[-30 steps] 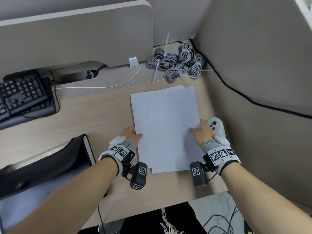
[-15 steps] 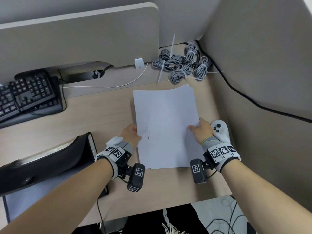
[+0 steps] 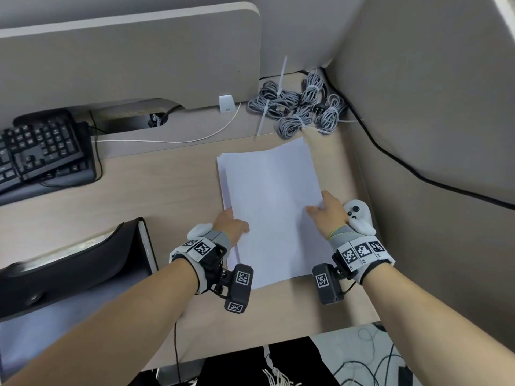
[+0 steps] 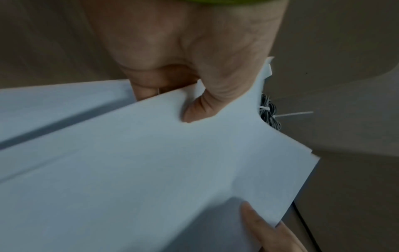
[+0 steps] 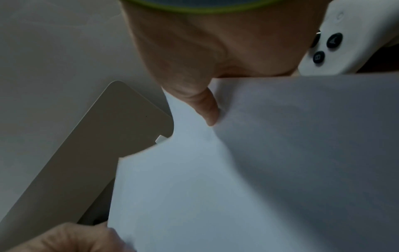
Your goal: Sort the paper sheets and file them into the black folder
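A stack of white paper sheets point(image 3: 270, 207) is held just above the desk at centre right, its far end raised. My left hand point(image 3: 232, 225) pinches the stack's left edge, thumb on top point(image 4: 198, 109) and fingers underneath. My right hand point(image 3: 326, 208) pinches the right edge the same way, thumb on top point(image 5: 207, 109). The sheets point(image 4: 151, 170) point(image 5: 259, 170) fill both wrist views. The black folder point(image 3: 69, 263) lies open at the near left of the desk, with paper showing inside it.
A black keyboard point(image 3: 39, 151) sits at the far left. Bundled grey cables point(image 3: 301, 107) lie in the back right corner, with a white cable point(image 3: 172, 140) and a small white plug point(image 3: 226, 103) by the partition. A wall point(image 3: 432, 135) bounds the right side.
The two overlapping spread sheets have been drawn together into one squared stack. Both hands lifted it slightly and shifted it a little to the right; the grips stayed at the side edges.
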A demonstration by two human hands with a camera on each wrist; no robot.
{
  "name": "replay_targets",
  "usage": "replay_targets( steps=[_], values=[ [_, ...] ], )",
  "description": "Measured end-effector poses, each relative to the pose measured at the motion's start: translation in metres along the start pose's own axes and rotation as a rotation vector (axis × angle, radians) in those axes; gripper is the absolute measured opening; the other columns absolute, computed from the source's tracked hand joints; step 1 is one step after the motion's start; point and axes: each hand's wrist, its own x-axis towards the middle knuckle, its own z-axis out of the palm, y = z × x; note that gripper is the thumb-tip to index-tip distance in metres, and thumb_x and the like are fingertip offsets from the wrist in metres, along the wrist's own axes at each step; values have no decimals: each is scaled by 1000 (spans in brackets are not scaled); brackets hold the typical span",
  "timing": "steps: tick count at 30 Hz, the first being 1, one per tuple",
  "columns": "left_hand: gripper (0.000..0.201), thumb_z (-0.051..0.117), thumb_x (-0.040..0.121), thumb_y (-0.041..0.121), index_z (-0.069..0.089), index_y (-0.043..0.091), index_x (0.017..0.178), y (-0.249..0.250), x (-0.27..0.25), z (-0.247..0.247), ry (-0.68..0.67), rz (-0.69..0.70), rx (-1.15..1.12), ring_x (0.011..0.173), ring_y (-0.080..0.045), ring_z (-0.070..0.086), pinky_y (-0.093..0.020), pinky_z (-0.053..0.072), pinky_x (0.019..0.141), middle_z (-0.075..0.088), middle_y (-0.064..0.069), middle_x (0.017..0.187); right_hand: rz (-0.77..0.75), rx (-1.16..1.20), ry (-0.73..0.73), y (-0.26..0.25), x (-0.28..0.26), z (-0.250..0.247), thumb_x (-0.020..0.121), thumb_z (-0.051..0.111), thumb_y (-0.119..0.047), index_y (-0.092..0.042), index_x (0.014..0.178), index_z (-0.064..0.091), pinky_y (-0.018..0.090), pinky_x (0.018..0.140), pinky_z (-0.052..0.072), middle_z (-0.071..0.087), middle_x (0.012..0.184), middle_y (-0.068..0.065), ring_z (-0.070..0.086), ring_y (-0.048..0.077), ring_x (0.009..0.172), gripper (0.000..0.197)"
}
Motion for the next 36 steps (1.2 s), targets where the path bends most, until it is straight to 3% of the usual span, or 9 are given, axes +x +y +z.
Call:
replay_targets(
  steps=[3,6,9,12,16,19,24,27,36],
  values=[
    [56,56,50,5,59,-1,106,-2,3,0,14,-31,101,84,-39,65,-49,56,77,64,-22,97,19,68,-17,2,-1,-3,85,61,-15,-11,103,51,29,66,43,59,94,4,57,26,83,22],
    [23,45,75,-11,55,1,92,6,-2,-2,32,-24,231,62,-24,45,-29,40,59,48,-9,73,51,94,-17,2,-3,-5,82,65,-16,-14,111,47,25,56,39,58,94,0,55,22,82,35],
    [27,35,86,-14,52,5,79,-1,10,-6,50,88,268,59,-23,50,-26,42,57,49,-10,69,60,83,-37,5,-2,-5,81,65,-13,-9,111,52,27,67,43,60,97,4,56,24,84,33],
    [21,46,89,-9,62,4,86,-10,17,-22,145,121,250,71,-26,65,-29,52,66,62,-14,79,73,114,-32,10,-1,-7,80,61,-7,-6,100,60,25,57,42,61,86,7,56,24,75,20],
    [39,66,85,16,37,21,60,-15,21,-37,256,141,343,66,-18,40,-26,32,59,40,-3,66,85,122,-6,16,-1,-9,81,60,-7,-2,101,59,25,55,41,60,87,14,52,24,70,21],
    [36,69,84,31,45,16,62,-16,22,-31,197,167,429,58,-18,42,-25,28,53,45,-7,65,89,116,9,18,1,-7,80,62,-9,-2,102,58,29,62,44,63,93,19,53,25,71,23],
    [29,67,84,26,46,17,67,-15,25,-34,143,149,535,58,-17,45,-25,35,57,51,0,66,77,129,-11,18,3,-2,78,62,-10,-5,99,58,35,65,49,64,91,19,55,26,69,22],
    [32,62,85,19,40,15,63,-14,23,-38,189,154,561,51,-15,37,-24,27,51,43,0,58,77,124,-9,16,4,-2,79,62,-10,-5,100,58,38,69,52,64,91,17,57,27,72,22],
    [22,63,86,20,50,14,70,-8,12,-50,287,201,471,53,-19,38,-23,26,49,42,2,56,56,170,-19,10,7,2,79,62,-6,-6,102,61,29,65,46,66,92,11,57,24,72,23]
  ],
)
